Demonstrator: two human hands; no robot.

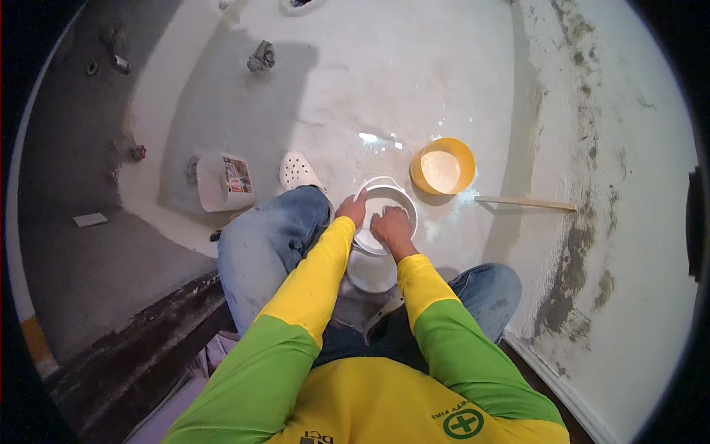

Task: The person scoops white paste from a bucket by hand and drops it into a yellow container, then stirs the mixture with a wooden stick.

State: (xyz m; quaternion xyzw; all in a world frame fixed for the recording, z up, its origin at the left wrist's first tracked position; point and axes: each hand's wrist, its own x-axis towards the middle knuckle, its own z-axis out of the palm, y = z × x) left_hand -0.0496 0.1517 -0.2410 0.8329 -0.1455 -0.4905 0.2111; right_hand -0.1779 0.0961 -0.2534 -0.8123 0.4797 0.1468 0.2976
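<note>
Between my knees is a white bucket (413,203) with a thin handle raised at its far side. My left hand (353,209) grips the left rim of this bucket, fingers wrapped over the edge. Inside its mouth is my right hand (392,228), with the fingers bent down over whitish material (381,201). What those fingers hold, if anything, is hidden. Directly below the bucket, nearer my body, sits another round white container (372,274). To the right stands a yellow bucket (423,185) with pale material in it.
A wooden stick (526,202) leans from the floor to the right ledge. A white tub (214,185) with a label lies at left. Farther off are a crumpled grey lump (262,56) and white splashes (379,139). My shoe (298,172) rests beside the bucket.
</note>
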